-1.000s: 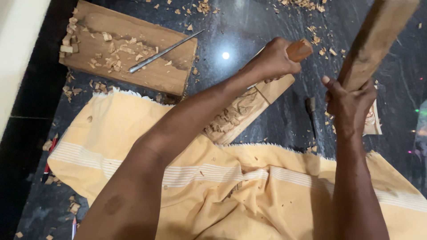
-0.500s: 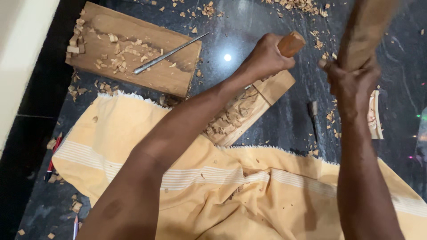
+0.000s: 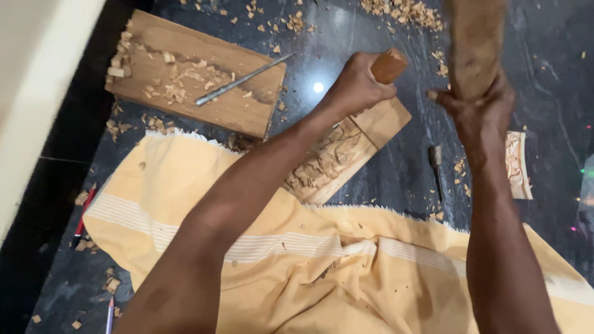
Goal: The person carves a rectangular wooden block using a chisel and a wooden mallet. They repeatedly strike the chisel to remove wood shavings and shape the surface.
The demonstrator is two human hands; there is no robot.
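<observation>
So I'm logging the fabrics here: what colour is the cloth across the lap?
Pale yellow cloth with white stripes, seen in the head view.

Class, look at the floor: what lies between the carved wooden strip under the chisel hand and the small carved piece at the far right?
In the head view, a small metal chisel lies on the dark floor between the carved strip and the small carved piece, with wood chips beside it.

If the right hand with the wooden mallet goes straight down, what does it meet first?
Probably the wooden handle of the chisel, gripped by the left hand over the carved plank. The right hand holds the mallet raised and slightly to the side, so depth is uncertain.
</observation>
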